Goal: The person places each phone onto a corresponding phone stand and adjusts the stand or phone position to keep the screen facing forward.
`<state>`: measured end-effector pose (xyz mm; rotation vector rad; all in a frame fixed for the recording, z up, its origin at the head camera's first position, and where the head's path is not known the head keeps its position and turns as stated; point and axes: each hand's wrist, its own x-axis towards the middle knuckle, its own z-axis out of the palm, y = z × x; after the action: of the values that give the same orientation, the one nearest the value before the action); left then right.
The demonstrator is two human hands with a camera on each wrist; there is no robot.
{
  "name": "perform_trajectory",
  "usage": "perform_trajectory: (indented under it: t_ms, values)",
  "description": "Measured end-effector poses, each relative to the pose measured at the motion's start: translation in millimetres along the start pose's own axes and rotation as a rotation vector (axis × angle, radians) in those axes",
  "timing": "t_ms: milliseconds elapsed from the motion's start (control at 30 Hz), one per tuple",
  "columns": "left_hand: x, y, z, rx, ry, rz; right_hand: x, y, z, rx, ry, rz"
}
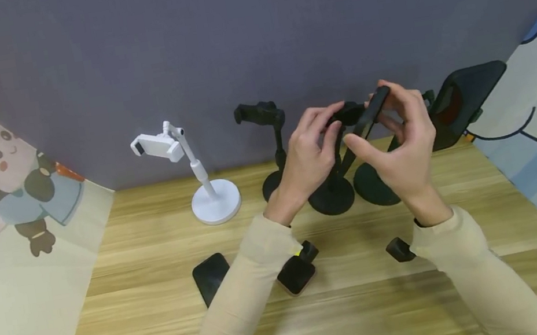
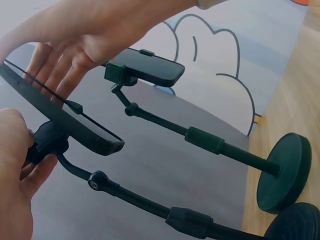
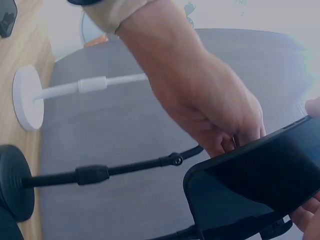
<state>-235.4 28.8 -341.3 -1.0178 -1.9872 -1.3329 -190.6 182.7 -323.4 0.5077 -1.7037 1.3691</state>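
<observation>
Far side, R of ctr: phone (image 3: 250, 175) sitting at clamp (image 2: 50, 137) of blk stand (image 1: 332, 198) | R hand (image 1: 410, 145) pinching phone's edges, L hand (image 1: 307, 146) pinching clamp | phone prob. handling stiff, slick (glassy, so fragile); edges looking best for holding

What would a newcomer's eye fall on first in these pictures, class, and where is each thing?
Probably the right hand, right of centre in the head view, holding a dark phone, while the left hand grips the black clamp behind it. Next, perhaps, the white stand, the only pale one, at the left end of the row. At the right end, another phone sits tilted in the green stand.
</observation>
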Motion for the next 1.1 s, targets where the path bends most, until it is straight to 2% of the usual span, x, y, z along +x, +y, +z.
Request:
perform_trajectory:
  t_ms: [300,633,933,1100]
  values:
    - [0.5,0.6,-0.6,0.032,-0.002,0.008,8.6,4,2,-0.127,0.011,-0.038]
    - [0.8,-1.0,-2.4,0.023,-0.018,0.009,14.3,7,7,-0.118,0.023,-0.029]
    - [4.4,-10.0,-9.4,-0.01,-0.063,0.111,15.6,11,10,-0.184,0.051,-0.027]
    - [6.1,-10.7,-13.9,0.009,-0.101,0.136,16.1,14,13,-0.2,0.068,-0.043]
